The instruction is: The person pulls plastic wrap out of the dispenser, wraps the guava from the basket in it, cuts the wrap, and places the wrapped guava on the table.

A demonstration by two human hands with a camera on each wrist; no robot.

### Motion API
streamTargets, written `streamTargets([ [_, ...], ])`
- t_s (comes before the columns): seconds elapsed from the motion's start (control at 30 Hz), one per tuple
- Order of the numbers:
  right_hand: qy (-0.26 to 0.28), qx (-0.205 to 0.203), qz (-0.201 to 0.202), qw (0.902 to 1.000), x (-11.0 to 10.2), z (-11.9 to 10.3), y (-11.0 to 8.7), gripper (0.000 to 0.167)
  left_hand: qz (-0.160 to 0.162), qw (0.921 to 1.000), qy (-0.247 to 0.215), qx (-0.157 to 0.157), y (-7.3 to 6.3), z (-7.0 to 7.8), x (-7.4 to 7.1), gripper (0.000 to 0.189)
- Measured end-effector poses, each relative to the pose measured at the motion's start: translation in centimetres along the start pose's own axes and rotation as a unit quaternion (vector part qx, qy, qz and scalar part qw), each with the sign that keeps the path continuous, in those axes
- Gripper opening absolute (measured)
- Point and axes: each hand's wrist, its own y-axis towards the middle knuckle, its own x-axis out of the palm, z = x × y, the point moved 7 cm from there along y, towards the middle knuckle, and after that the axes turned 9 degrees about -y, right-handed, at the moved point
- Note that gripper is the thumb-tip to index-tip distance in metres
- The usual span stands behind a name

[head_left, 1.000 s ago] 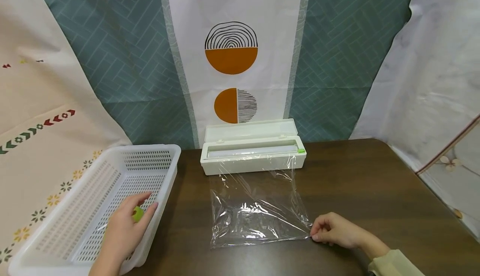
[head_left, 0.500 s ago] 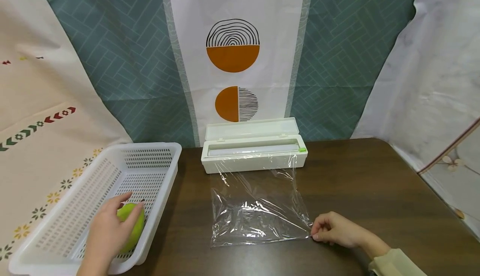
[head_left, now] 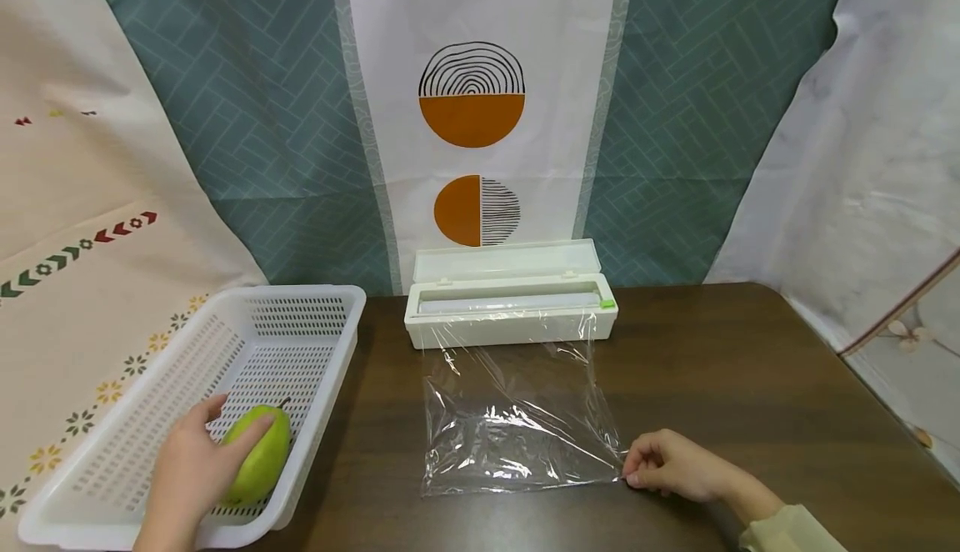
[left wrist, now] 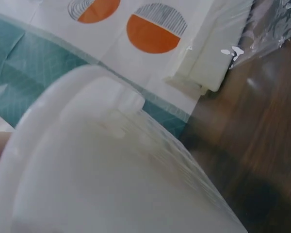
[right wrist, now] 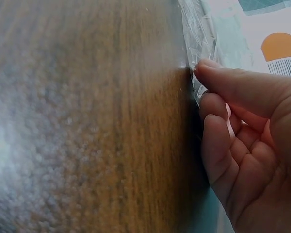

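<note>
Shifted leftward, left hand (head_left: 189, 464), fingers apart at green pear (head_left: 262, 462), right hand (head_left: 678, 464) pinching clear film (head_left: 517, 444)

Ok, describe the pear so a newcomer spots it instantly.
Find the dark wooden table, then the white perforated plastic basket at its left. Inside, by the person's left hand, lies the pear: the only fruit in view, green with a dark stem.
</note>
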Motion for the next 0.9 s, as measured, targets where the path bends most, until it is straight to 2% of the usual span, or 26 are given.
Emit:
streamTargets([
  [0.23,0.007,-0.010,0.007,0.9999,0.1,0.1,-0.2,0.008,-0.059,0.9980,0.020,-0.014,0.4,-0.9,0.7,0.095],
  [0.47,0.007,-0.016,0.005,0.9998,0.3,0.0,-0.1,0.012,-0.108,0.9927,0.050,-0.016,0.4,-1.7,1.2,0.099],
  [0.77,-0.003,-0.009,0.003,1.0000,0.2,0.3,-0.1,0.008,-0.131,0.9897,0.055,-0.017,0.7,-1.9,1.8,0.100],
  [0.9,-0.003,-0.017,-0.003,0.9998,0.3,0.1,0.0,0.010,-0.136,0.9885,0.057,-0.033,0.7,-2.3,1.7,0.105],
])
